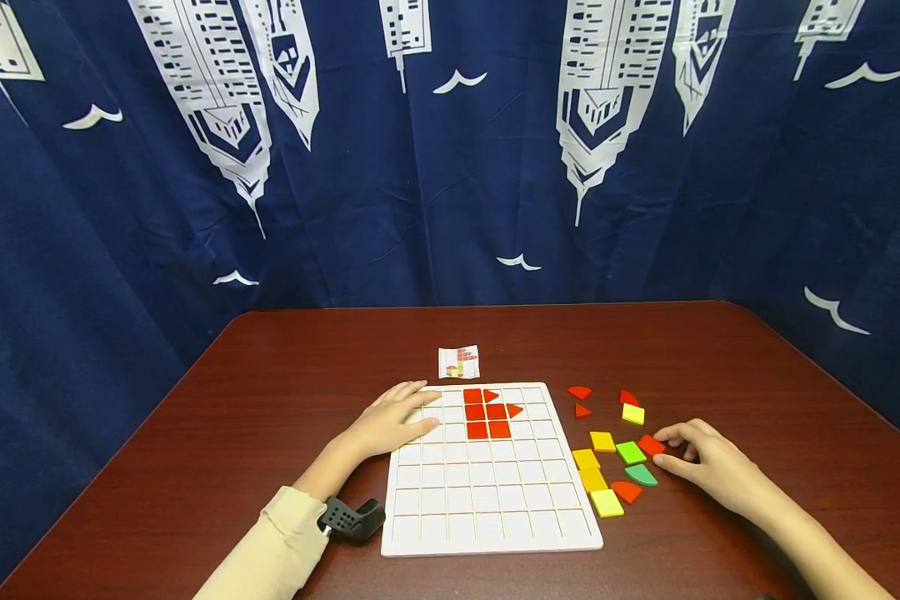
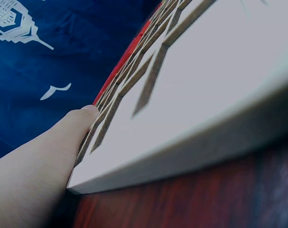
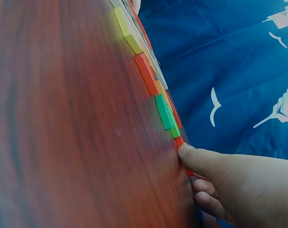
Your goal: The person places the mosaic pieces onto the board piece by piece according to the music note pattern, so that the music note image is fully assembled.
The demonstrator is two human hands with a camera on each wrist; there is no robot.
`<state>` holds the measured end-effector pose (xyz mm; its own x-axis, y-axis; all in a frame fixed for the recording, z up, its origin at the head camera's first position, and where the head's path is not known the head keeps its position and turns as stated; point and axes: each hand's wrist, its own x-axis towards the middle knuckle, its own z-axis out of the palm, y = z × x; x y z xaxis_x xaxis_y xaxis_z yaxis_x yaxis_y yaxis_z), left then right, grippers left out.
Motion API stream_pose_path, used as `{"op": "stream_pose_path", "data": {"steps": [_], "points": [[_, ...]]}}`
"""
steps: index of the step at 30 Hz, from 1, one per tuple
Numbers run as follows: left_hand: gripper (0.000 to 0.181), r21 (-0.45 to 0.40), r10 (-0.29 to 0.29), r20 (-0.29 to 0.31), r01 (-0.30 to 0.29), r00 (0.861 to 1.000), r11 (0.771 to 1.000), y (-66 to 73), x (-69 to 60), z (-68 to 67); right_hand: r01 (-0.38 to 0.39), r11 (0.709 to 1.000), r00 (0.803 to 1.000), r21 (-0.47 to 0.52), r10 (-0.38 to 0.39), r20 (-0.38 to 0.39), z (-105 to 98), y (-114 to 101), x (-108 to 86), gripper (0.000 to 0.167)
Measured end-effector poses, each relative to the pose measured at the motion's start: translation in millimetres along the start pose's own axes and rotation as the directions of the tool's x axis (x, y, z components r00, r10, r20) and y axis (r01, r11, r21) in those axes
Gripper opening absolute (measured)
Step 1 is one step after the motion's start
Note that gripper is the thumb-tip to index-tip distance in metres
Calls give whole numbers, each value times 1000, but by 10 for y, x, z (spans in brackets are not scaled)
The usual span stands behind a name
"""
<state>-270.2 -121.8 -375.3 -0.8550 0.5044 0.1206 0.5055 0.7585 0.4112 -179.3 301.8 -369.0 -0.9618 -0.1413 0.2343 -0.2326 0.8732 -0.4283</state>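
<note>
The work looked partly done. On the board [image 1: 487, 500], near its far edge, lay five red squares [image 1: 476, 412] and two red points [image 1: 515, 411], set cell by cell in one block. The card [image 1: 458, 369] beyond the board showed a red shape at the top and a smaller patch of red, yellow and green below. Judged against it, the upper shape seemed largely built, while the lower patch had not been begun: the near rows were bare. To the right of the board, on the tabletop [image 1: 270, 400], lay yellow tiles [image 1: 607, 502], a green tile [image 1: 631, 452], a dark green piece [image 1: 641, 475] and several loose red pieces [image 1: 627, 492].

The left hand [image 1: 392, 419] rested on the board's left edge, fingers extended and thumb apart, gripping no piece. The right hand [image 1: 708, 465] was nearly closed, its thumb and forefinger pinching a red tile [image 1: 649, 445] just beside the green one, the other fingers curled under. Whether that tile had left the tabletop could not be told.
</note>
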Motion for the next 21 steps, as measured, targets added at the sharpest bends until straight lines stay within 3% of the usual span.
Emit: {"op": "stream_pose_path", "data": {"steps": [21], "points": [[51,2,3,2,-3,1000,1000,-7,-9,-3,13,995,1000,96,-13,4,23,-40,27,28]]}}
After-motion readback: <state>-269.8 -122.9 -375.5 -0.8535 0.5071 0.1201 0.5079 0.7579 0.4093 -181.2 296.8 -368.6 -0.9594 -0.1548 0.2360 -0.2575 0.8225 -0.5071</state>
